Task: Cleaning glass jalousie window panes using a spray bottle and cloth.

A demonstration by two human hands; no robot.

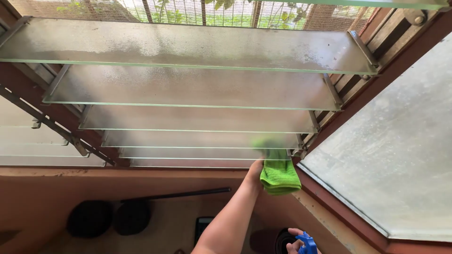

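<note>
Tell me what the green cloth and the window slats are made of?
The green cloth, held by one hand, looks like soft microfibre: fuzzy and folded. The window slats look like frosted glass, cloudy with greenish edges. Their end clips seem dull metal.

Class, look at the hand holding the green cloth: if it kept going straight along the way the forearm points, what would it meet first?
The left hand, gripping the green microfibre cloth, points up toward the frosted glass louvre slats. It would likely meet the lowest slats first, near their right-end metal clips; depth is hard to judge.

Frosted, matt glass slats (188, 87) are sitting in dull metal clips (362, 47); the green cloth (279, 175) is looking soft, ribbed.
</note>
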